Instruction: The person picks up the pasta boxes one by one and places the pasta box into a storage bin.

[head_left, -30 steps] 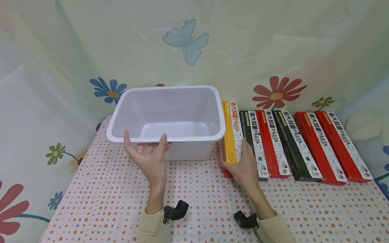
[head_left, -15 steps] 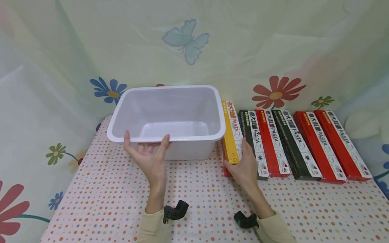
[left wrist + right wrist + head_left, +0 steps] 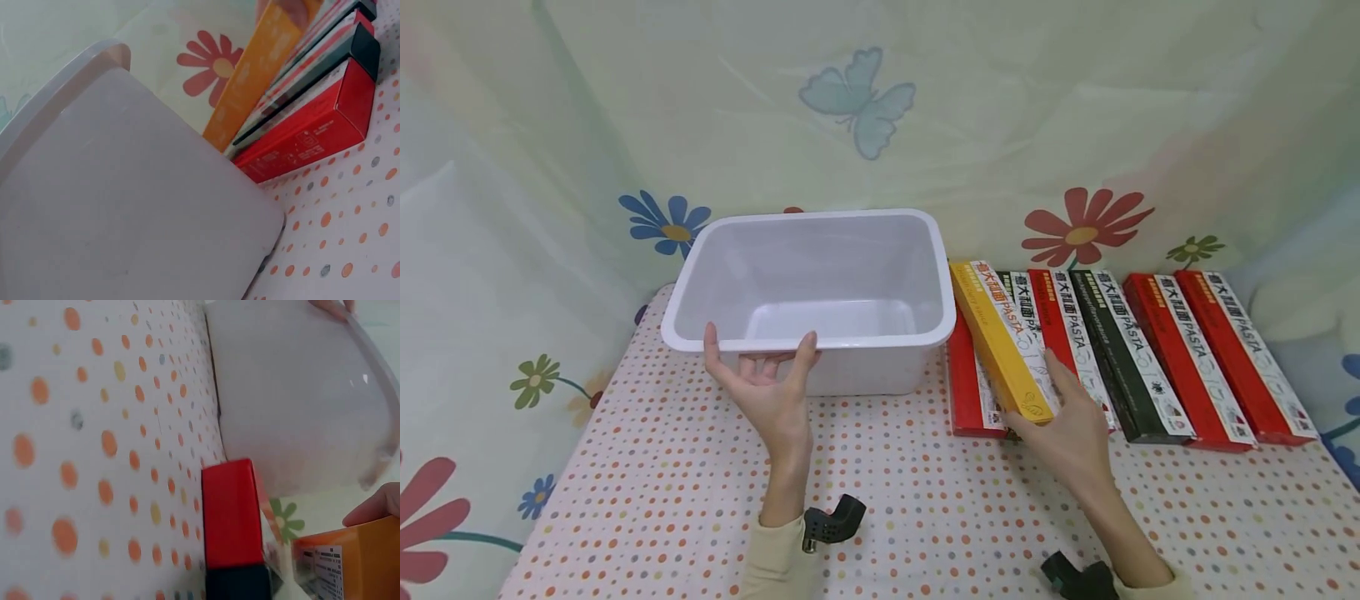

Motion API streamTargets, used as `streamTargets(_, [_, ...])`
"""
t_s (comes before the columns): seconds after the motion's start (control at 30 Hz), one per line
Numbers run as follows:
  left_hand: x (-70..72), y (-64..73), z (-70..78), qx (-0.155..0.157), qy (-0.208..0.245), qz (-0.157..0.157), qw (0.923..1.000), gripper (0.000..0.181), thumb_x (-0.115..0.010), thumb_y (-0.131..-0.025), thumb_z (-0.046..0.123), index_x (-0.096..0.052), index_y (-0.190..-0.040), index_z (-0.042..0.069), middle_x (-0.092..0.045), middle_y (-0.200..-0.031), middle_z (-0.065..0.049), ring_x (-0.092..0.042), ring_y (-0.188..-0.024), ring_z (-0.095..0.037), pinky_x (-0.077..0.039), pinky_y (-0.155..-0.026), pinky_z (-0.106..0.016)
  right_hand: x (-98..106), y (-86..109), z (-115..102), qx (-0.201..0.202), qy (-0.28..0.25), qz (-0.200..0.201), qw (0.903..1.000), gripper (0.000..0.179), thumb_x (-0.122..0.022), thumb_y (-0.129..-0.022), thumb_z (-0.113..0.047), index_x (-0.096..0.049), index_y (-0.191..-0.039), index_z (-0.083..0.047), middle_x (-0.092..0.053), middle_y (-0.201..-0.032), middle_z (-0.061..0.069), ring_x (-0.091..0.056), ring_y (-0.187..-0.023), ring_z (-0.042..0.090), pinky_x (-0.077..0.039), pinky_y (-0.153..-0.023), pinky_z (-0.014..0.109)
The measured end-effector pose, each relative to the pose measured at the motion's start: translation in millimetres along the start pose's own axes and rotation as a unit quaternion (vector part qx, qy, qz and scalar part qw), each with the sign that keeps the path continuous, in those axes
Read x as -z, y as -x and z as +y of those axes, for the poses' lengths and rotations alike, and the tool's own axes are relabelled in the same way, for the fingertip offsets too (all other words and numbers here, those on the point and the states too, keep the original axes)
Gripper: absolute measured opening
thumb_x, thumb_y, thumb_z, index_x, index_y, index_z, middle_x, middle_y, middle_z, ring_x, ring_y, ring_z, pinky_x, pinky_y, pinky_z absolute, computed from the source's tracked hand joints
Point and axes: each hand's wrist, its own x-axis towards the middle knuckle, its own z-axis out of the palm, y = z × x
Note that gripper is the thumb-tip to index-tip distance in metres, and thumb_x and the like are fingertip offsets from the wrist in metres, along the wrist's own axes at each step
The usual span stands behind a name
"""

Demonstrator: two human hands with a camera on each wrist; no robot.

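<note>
**Yellow box (image 3: 1000,337) aloft in the right hand (image 3: 1071,433)**

We see the right hand pinching the yellow box at its near end, thumb by the near left corner and a finger along the right side. The box slants, its far end just beside the tub (image 3: 868,367) and its near end swung out to the right. Both wrist views show that near end raised above the boxes below; whether the far end touches anything, we cannot tell.

The left hand (image 3: 771,400) holds the tub by its front rim, some fingers curled beneath the lip and others rising in front of it. The tub stands upright on the spotted desk (image 3: 662,500).

To the tub's right we count six boxes lying side by side (PASTA reads on several): a red box (image 3: 966,392) nearest the tub, a black box (image 3: 1022,296) largely hidden behind the yellow one, then red (image 3: 1071,329), black (image 3: 1116,358), and two more red ones (image 3: 1183,358) (image 3: 1240,350). Behind it all we find a flowered curtain (image 3: 970,125) with a blue butterfly (image 3: 859,100).
</note>
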Motion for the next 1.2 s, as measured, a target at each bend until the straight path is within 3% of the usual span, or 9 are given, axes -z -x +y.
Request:
streamTargets(0.2, [0.2, -1.0, -0.7, -0.001, 0.002, 0.003, 1.0, 0.114, -0.081, -0.081, -0.014, -0.012, -0.166, 0.016, -0.054, -0.142, -0.025, -0.069, -0.095, -0.034, -0.068, -0.077, -0.049, 40.1, 13.3, 6.8, -0.007, 0.025, 0.0, 0.9997, 0.103, -0.084, -0.077, -0.01, -0.029, -0.165, -0.007, -0.033, -0.164, 0.028, -0.043, -0.132, 0.048, -0.045, -0.101, 0.066])
streamTargets(0.3, [-0.3, -1.6, -0.4, -0.002, 0.003, 0.003, 1.0, 0.114, -0.081, -0.081, -0.014, -0.012, -0.166, 0.016, -0.054, -0.142, -0.025, -0.069, -0.095, -0.036, -0.068, -0.076, -0.049, 60.7, 15.6, 3.2, 0.001, 0.028, 0.001, 0.9996, 0.106, -0.087, -0.076, -0.009, -0.03, -0.166, -0.014, -0.035, -0.164, 0.027, -0.042, -0.129, 0.049, -0.056, -0.1, 0.034])
streamTargets(0.37, [-0.6, -2.0, -0.4, -0.003, 0.001, 0.004, 1.0, 0.114, -0.081, -0.08, -0.014, -0.012, -0.166, 0.015, -0.054, -0.142, -0.024, -0.069, -0.094, -0.036, -0.068, -0.076, -0.048, 74.5, 15.9, -1.9, 0.021, 0.02, 0.007, 0.9996, 0.106, -0.088, -0.075, -0.005, -0.033, -0.165, -0.017, -0.038, -0.162, 0.027, -0.043, -0.125, 0.042, -0.051, -0.089, 0.008])
streamTargets(0.43, [-0.8, -2.3, -0.6, -0.003, 0.0, 0.005, 1.0, 0.114, -0.081, -0.08, -0.014, -0.012, -0.166, 0.015, -0.055, -0.142, -0.024, -0.068, -0.093, -0.034, -0.068, -0.076, -0.048, 87.5, 14.1, -8.7, 0.05, 0.011, 0.019, 0.9985, 0.105, -0.089, -0.073, -0.002, -0.037, -0.163, -0.02, -0.043, -0.158, 0.027, -0.047, -0.121, 0.027, -0.041, -0.074, -0.006])
streamTargets(0.6, [-1.2, -1.7, -1.5, 0.001, -0.005, 0.009, 0.9999, 0.114, -0.081, -0.08, -0.014, -0.013, -0.166, 0.016, -0.055, -0.14, -0.025, -0.068, -0.089, -0.029, -0.069, -0.074, -0.047, 109.9, -5.1, -36.7, 0.136, -0.016, 0.014, 0.9904, 0.107, -0.09, -0.068, 0.005, -0.044, -0.16, -0.024, -0.048, -0.156, 0.019, -0.045, -0.111, -0.001, -0.05, -0.072, -0.002])
streamTargets(0.77, [-1.8, -0.3, -1.8, 0.011, 0.002, 0.012, 0.9999, 0.116, -0.081, -0.079, -0.016, -0.012, -0.167, 0.014, -0.053, -0.141, -0.029, -0.069, -0.092, -0.032, -0.068, -0.075, -0.048, 116.7, -39.8, -71.0, 0.206, -0.017, -0.056, 0.9769, 0.105, -0.09, -0.066, 0.004, -0.047, -0.159, -0.022, -0.049, -0.156, 0.019, -0.044, -0.116, 0.003, -0.051, -0.073, -0.001])
streamTargets(0.87, [-1.9, -0.3, -2.6, 0.013, -0.001, 0.014, 0.9998, 0.116, -0.082, -0.079, -0.015, -0.013, -0.167, 0.015, -0.054, -0.14, -0.029, -0.069, -0.089, -0.03, -0.069, -0.075, -0.048, 112.8, -63.0, -89.4, 0.223, -0.012, -0.116, 0.9677, 0.102, -0.09, -0.068, 0.0, -0.048, -0.159, -0.024, -0.051, -0.154, 0.017, -0.046, -0.114, 0.013, -0.056, -0.07, 0.004])
streamTargets(1.0, [-2.4, 0.8, -4.2, 0.023, -0.013, 0.012, 0.9996, 0.116, -0.083, -0.079, -0.014, -0.014, -0.166, 0.018, -0.055, -0.139, -0.025, -0.066, -0.085, -0.026, -0.069, -0.075, -0.047, 99.9, -89.8, -110.8, 0.243, -0.002, -0.19, 0.9511, 0.098, -0.089, -0.072, -0.002, -0.048, -0.159, -0.02, -0.052, -0.151, 0.016, -0.048, -0.115, 0.028, -0.062, -0.067, 0.015])
streamTargets(1.2, [-1.7, 0.3, -3.2, 0.03, -0.024, 0.006, 0.9992, 0.116, -0.081, -0.081, -0.014, -0.01, -0.167, 0.02, -0.053, -0.143, -0.021, -0.066, -0.091, -0.027, -0.069, -0.077, -0.045, 70.2, -116.9, -137.3, 0.264, 0.009, -0.301, 0.9163, 0.091, -0.087, -0.077, -0.005, -0.046, -0.158, -0.011, -0.052, -0.152, 0.015, -0.053, -0.111, 0.028, -0.062, -0.071, 0.021])
